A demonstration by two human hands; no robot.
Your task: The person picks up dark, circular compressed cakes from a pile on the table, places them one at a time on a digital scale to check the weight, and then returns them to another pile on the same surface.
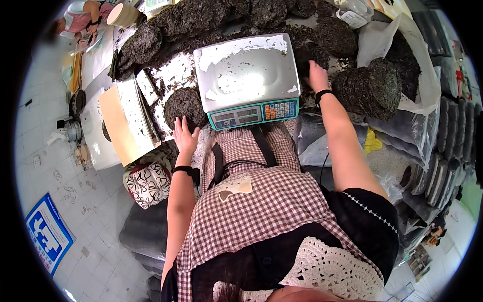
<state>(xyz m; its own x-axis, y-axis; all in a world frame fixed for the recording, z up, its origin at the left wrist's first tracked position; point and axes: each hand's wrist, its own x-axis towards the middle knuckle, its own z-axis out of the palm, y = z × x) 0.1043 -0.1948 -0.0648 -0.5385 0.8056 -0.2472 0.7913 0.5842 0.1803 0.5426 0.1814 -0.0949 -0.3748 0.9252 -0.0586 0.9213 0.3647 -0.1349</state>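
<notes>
A digital scale with a silver pan and teal body stands in front of me, dark flakes scattered on its pan. To its left lies a round, dark cake of dried seaweed. My left hand rests on that cake's near edge, fingers spread. Right of the scale, my right hand is at another dark seaweed cake, its fingers curled at the edge and partly hidden. A larger stack of seaweed cakes sits right of that hand.
More seaweed cakes line the table's far side. A clear plastic bag with dark seaweed lies at right. Cardboard and papers sit at left, above a floral-patterned cloth bundle. Packed dark bags are stacked at far right. Another person is at upper left.
</notes>
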